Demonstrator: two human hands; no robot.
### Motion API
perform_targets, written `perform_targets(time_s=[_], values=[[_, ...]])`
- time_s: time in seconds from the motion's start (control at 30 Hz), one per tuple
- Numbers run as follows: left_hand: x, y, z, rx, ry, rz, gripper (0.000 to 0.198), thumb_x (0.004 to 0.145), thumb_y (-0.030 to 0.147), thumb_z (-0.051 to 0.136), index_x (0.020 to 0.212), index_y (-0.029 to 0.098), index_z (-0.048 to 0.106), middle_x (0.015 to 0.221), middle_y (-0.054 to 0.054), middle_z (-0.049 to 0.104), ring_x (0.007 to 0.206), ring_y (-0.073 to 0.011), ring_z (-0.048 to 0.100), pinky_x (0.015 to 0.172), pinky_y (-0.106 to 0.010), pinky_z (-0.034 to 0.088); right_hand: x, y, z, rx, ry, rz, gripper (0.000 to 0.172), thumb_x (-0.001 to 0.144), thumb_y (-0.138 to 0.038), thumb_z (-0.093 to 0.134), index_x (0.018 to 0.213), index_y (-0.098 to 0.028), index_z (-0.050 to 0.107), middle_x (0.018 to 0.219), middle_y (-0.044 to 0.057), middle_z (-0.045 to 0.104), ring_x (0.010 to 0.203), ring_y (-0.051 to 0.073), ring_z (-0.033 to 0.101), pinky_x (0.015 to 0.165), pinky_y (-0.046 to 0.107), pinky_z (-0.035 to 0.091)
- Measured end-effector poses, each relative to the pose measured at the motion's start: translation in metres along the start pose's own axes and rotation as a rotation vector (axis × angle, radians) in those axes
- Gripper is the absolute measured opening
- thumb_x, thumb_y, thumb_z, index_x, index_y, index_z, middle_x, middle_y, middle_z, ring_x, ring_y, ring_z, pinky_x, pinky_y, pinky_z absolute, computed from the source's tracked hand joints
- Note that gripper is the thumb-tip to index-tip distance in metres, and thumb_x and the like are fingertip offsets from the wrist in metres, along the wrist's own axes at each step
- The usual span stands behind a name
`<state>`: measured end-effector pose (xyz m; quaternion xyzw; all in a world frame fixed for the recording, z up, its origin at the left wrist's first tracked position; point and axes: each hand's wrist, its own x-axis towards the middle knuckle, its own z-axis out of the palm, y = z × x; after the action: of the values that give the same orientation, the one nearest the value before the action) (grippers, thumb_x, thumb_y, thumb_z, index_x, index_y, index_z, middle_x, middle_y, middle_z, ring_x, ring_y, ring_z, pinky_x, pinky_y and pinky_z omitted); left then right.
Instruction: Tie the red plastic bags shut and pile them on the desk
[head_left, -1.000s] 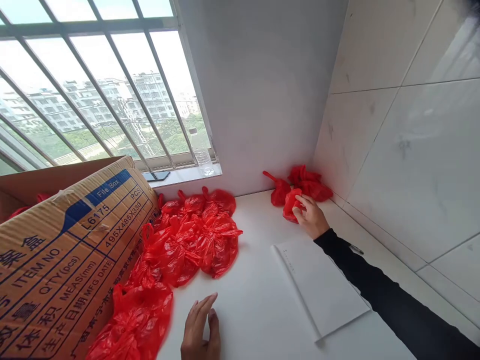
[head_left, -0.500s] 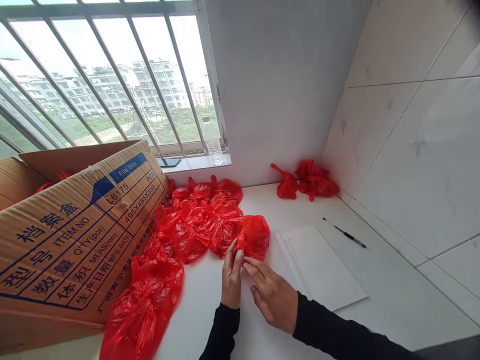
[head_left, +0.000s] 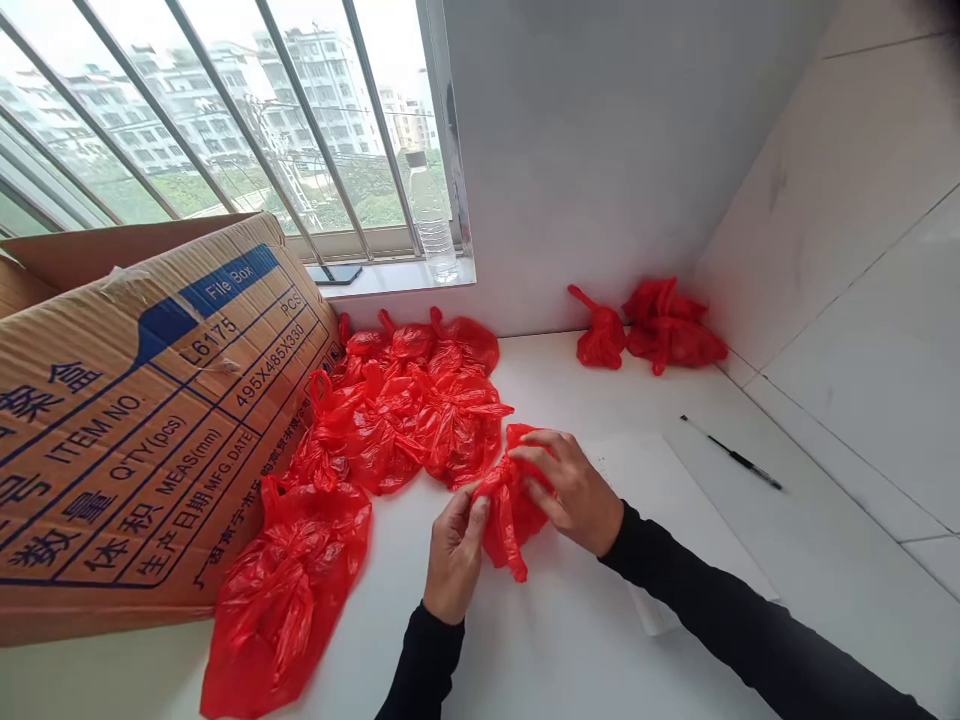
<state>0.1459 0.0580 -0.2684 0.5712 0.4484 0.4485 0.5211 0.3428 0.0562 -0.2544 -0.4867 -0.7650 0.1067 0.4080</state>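
A knotted red plastic bag (head_left: 507, 515) is between my hands on the white table, one tail hanging toward me. My left hand (head_left: 457, 550) pinches its left side between thumb and fingers. My right hand (head_left: 566, 490) is closed on its upper right part; the fingertips are partly hidden by the film. Just beyond and to the left, several tied red bags (head_left: 405, 405) sit packed together. A larger, flatter red bag (head_left: 292, 590) lies at the near left, beside the carton.
An open cardboard carton (head_left: 172, 400) stands at the left. White paper (head_left: 690, 520) lies under my right forearm, with a black pen (head_left: 731, 453) to its right. More red bags (head_left: 667, 325) rest in the back corner. A plastic bottle (head_left: 431, 220) and a phone (head_left: 335, 274) are on the windowsill.
My right hand has moved up and onto the bag's right side, and a knot with a hanging tail now shows. The left hand still grips the bag. The view has tilted downward.
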Motion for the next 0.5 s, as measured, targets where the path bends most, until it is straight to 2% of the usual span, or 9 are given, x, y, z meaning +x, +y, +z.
perform_targets(time_s=[0.07, 0.13, 0.23, 0.3, 0.43, 0.5], values=[[-0.001, -0.001, -0.006, 0.021, 0.037, -0.021, 0.035, 0.094, 0.046, 0.058, 0.110, 0.018, 0.073, 0.107, -0.007, 0.075, 0.097, -0.0239, 0.068, 0.081, -0.031, 0.054, 0.001, 0.004, 0.001, 0.009, 0.001, 0.012, 0.020, 0.092, -0.011, 0.053, 0.107, -0.022, 0.061, 0.107, 0.008, 0.063, 0.104, 0.026, 0.056, 0.094, 0.047, 0.050], [-0.002, -0.006, -0.014, 0.043, 0.110, -0.040, 0.037, 0.095, 0.048, 0.057, 0.110, 0.018, 0.073, 0.105, -0.007, 0.075, 0.096, -0.0240, 0.069, 0.082, -0.032, 0.055, -0.002, 0.008, -0.003, 0.014, 0.025, 0.042, 0.013, 0.092, -0.012, 0.054, 0.098, -0.022, 0.059, 0.099, 0.007, 0.063, 0.098, 0.026, 0.057, 0.089, 0.045, 0.052], [-0.002, -0.015, -0.026, 0.071, 0.239, -0.050, 0.043, 0.096, 0.051, 0.053, 0.116, 0.018, 0.069, 0.104, -0.008, 0.075, 0.098, -0.0253, 0.069, 0.083, -0.035, 0.057, -0.013, 0.012, -0.017, 0.005, 0.084, 0.106, 0.012, 0.092, -0.013, 0.053, 0.098, -0.023, 0.057, 0.110, 0.009, 0.061, 0.109, 0.028, 0.055, 0.094, 0.048, 0.050], [-0.003, -0.015, -0.031, 0.098, 0.287, -0.036, 0.044, 0.097, 0.050, 0.051, 0.121, 0.018, 0.067, 0.111, -0.009, 0.073, 0.105, -0.0267, 0.068, 0.089, -0.038, 0.056, -0.021, 0.010, -0.026, -0.004, 0.109, 0.144, 0.012, 0.091, -0.014, 0.054, 0.099, -0.023, 0.056, 0.118, 0.010, 0.060, 0.117, 0.030, 0.053, 0.097, 0.050, 0.049], [-0.010, 0.006, -0.025, 0.201, 0.248, 0.059, 0.046, 0.093, 0.041, 0.059, 0.136, 0.026, 0.059, 0.136, -0.009, 0.062, 0.132, -0.0283, 0.052, 0.114, -0.047, 0.038, -0.032, -0.001, -0.033, -0.006, 0.095, 0.151, 0.013, 0.086, -0.014, 0.056, 0.094, -0.025, 0.055, 0.128, 0.009, 0.057, 0.129, 0.030, 0.047, 0.104, 0.051, 0.047], [-0.013, 0.018, -0.017, 0.310, 0.185, 0.154, 0.053, 0.088, 0.036, 0.067, 0.139, 0.030, 0.057, 0.140, -0.008, 0.059, 0.135, -0.0289, 0.048, 0.116, -0.049, 0.035, -0.034, -0.008, -0.032, -0.003, 0.060, 0.127, 0.012, 0.084, -0.015, 0.059, 0.091, -0.024, 0.054, 0.138, 0.010, 0.051, 0.138, 0.033, 0.039, 0.109, 0.053, 0.043]])
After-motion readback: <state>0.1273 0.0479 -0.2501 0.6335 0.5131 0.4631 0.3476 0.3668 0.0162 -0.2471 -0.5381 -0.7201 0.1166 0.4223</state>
